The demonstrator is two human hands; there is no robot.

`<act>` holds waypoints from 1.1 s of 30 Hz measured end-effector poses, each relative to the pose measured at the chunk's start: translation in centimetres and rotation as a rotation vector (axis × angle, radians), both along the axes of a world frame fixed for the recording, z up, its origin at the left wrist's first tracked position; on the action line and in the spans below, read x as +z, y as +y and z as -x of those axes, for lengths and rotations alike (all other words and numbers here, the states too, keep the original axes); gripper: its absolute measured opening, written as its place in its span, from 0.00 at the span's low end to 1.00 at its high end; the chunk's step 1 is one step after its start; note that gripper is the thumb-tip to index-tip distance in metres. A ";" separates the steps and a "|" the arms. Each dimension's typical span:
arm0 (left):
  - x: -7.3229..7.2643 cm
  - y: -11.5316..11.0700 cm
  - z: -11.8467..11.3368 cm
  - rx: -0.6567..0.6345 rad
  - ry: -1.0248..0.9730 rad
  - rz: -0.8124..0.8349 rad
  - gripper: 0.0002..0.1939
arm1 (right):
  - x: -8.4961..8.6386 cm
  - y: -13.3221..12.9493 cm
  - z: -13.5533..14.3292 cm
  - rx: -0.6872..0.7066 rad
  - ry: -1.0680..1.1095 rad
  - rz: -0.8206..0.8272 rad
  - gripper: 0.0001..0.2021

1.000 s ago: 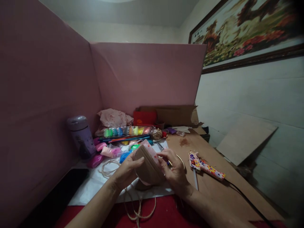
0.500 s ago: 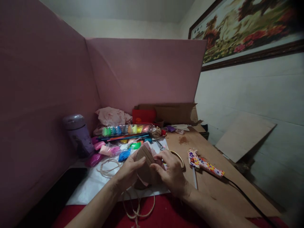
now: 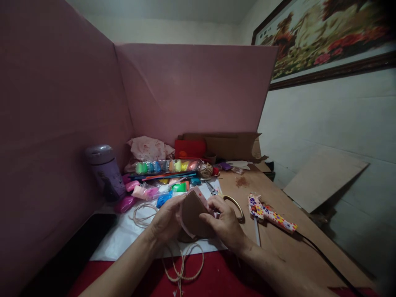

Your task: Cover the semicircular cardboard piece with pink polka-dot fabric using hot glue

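Between my hands is a brown cardboard piece [image 3: 195, 214] with a curved edge and pink patterned cloth along its sides. My left hand [image 3: 168, 216] grips its left side, the fingers partly hidden behind it. On the right edge, my right hand [image 3: 225, 220] pinches the card, thumb on the front face and fingers curled behind. Beneath the piece, part of another brown shape [image 3: 186, 238] shows on the white sheet. Twine [image 3: 182, 264] hangs in loops below the hands over red cloth. Gold-handled scissors [image 3: 234, 204] lie just beyond my right hand.
A flowered glue gun [image 3: 272, 216] with a cord rests on the wooden board at right. Clay packets [image 3: 167, 166] and a ball of twine [image 3: 205, 169] lie at the back. A purple bottle [image 3: 107, 173] stands at left, near a black flat object [image 3: 74, 247]. Pink panels [image 3: 198, 86] rise behind.
The cardboard piece has turned so that more of its flat brown face shows. My left thumb has moved off its front. The view has shifted slightly.
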State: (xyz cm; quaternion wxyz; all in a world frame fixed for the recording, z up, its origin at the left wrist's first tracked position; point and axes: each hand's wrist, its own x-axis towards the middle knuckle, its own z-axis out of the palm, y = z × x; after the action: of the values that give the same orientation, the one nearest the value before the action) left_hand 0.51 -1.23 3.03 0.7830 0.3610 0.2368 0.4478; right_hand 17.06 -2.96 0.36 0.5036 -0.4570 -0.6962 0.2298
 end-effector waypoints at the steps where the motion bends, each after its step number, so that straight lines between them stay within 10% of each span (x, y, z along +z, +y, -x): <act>1: 0.1 0.1 0.2 -0.020 -0.012 0.017 0.09 | 0.1 0.1 0.0 0.021 0.025 -0.014 0.09; 14: 0.1 -0.4 0.7 -0.139 0.202 -0.187 0.10 | 0.0 0.4 0.1 0.289 0.268 0.117 0.12; 33: 0.4 0.1 0.5 0.336 0.089 -0.072 0.13 | 0.5 0.6 -1.0 0.249 0.346 -0.013 0.11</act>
State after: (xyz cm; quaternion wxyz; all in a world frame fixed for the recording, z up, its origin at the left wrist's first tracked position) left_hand 0.05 -1.08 3.47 0.6723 0.3636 0.3119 0.5644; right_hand 18.03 -2.39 0.86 0.5864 -0.3178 -0.6519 0.3608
